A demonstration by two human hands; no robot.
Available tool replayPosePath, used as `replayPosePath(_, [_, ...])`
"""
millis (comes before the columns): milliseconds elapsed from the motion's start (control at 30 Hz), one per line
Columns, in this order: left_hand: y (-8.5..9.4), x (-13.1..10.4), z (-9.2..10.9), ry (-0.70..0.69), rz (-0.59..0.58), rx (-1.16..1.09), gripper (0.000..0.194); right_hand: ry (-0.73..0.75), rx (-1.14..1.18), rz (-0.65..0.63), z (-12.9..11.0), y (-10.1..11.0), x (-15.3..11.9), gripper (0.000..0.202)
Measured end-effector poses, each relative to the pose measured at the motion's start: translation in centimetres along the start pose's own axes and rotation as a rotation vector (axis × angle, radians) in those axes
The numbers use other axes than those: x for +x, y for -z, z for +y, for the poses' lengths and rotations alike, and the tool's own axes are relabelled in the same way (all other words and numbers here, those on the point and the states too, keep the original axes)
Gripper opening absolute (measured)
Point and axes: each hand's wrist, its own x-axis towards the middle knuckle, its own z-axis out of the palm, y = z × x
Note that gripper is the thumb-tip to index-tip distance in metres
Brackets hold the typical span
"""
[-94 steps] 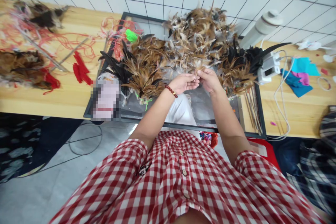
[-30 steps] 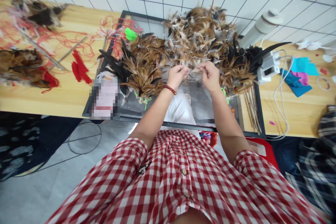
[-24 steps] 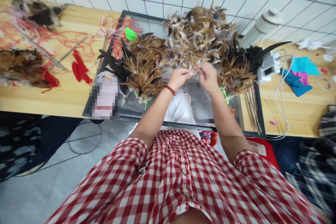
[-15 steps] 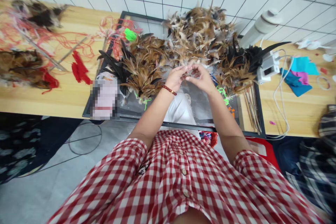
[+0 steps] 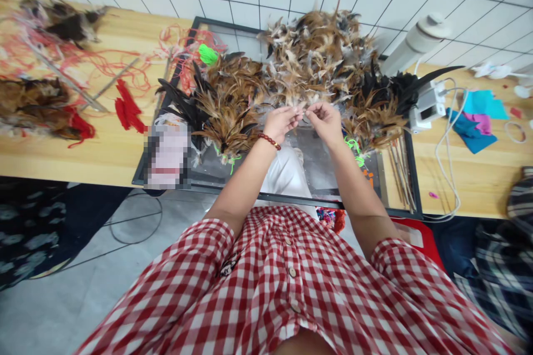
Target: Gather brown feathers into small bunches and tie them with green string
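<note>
My left hand [image 5: 283,123], with a dark red bead bracelet [image 5: 269,141] at its wrist, is closed in a pinch. Its fingertips meet those of my right hand [image 5: 327,122], which pinches too. Between them shows a small pale bit [image 5: 303,111], too small to name; it could be a feather. Just beyond my hands lies a large heap of brown and cream feathers [image 5: 320,61]. Bundles of brown feathers [image 5: 227,116] lie to the left, with black plumes and green string. Another feather bundle [image 5: 375,116] lies by my right wrist.
A dark-framed glass board [image 5: 266,196] carries the feathers. Thin sticks [image 5: 402,175] lie at its right, near a white charger [image 5: 428,105] with cables. A blurred-out phone-like object [image 5: 167,155], red yarn [image 5: 128,108] and pink string lie left. People's clothing shows at both sides.
My right thumb and fingers have closed from a loose curve into a pinch against the left fingertips. The feathers around have stayed put.
</note>
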Motion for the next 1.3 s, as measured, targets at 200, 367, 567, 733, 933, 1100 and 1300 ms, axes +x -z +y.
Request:
replayPosePath(200, [-0.4,-0.6,-0.2,-0.050,0.004,0.160,0.022,0.018,-0.004,0.056,-0.1,0.0,0.1,0.057])
replayPosePath(367, [-0.4,-0.4,-0.4,-0.118,-0.004,0.085,0.025,-0.259,0.328,0.026,-0.1,0.1,0.3,0.071])
replayPosePath(567, [-0.3,-0.5,-0.6,-0.146,-0.095,0.127,0.018,-0.450,0.548,-0.105,-1.2,0.3,0.1,0.060])
replayPosePath(733, [-0.2,-0.5,-0.4,0.068,-0.079,0.057,0.010,-0.279,0.492,0.005,-0.7,0.8,0.5,0.060])
replayPosePath(933, [0.0,-0.5,-0.3,0.178,-0.146,0.067,0.015,-0.135,0.244,-0.005,-0.6,1.2,0.6,0.054])
replayPosePath(1100, [0.1,-0.5,-0.5,0.180,-0.201,0.166,0.015,-0.053,0.046,-0.029,-0.6,1.0,0.4,0.056])
replayPosePath(1300, [0.5,0.0,-0.6,0.169,-0.192,0.134,0.013,0.011,-0.032,-0.078,0.1,1.4,0.4,0.069])
